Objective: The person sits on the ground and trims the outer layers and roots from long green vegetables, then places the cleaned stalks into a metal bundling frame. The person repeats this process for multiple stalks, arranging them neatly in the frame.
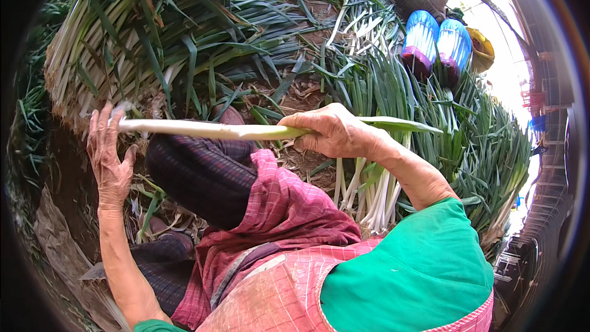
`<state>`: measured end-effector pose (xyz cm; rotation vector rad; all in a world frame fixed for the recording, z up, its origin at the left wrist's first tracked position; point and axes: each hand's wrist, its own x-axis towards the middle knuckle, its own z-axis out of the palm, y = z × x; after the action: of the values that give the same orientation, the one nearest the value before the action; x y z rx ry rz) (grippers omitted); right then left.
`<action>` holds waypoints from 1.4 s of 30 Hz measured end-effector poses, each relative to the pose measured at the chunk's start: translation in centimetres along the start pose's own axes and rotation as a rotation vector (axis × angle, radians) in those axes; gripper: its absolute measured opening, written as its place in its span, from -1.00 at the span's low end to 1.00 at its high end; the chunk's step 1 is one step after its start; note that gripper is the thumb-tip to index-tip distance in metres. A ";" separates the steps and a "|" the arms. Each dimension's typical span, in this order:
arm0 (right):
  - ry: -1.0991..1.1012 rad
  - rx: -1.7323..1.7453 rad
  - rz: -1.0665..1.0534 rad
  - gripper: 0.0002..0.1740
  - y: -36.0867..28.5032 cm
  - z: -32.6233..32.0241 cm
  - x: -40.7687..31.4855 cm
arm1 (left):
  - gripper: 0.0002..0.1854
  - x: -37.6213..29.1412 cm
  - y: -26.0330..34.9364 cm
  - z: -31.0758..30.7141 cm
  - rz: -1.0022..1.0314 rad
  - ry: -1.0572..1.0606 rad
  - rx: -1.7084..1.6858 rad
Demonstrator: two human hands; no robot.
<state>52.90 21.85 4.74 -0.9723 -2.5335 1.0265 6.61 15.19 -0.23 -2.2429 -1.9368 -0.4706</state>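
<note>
My right hand (339, 131) grips a long green onion (207, 129) where its white stalk turns green. The stalk lies nearly level across my view above my knees, its root end to the left and a green leaf reaching past my right wrist. At the root end is my left hand (108, 161), thumb apart from the fingers. Its fingertips are at the blurred roots; whether they touch them is hard to tell. Beyond that hand rises a large heap of untrimmed green onions (106, 50) with roots and soil on them. Cleaner white-stalked onions (378, 193) lie under my right forearm.
More green onions (488, 161) spread along the right. Two blue-wrapped bundles (420, 37) stand at the back right near a yellow container (481, 50). Peelings and dry leaves litter the soil (318, 166). A brown sheet (57, 230) lies at lower left.
</note>
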 end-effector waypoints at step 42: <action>0.168 -0.397 -0.057 -0.74 14.8 -1.3 25.4 | -0.62 -10.1 -2.6 -3.4 -0.475 -0.620 -0.279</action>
<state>41.72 47.17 -5.11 -1.0242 -2.6532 0.4095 2.36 5.11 -0.53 -2.2559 -2.9081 -0.0836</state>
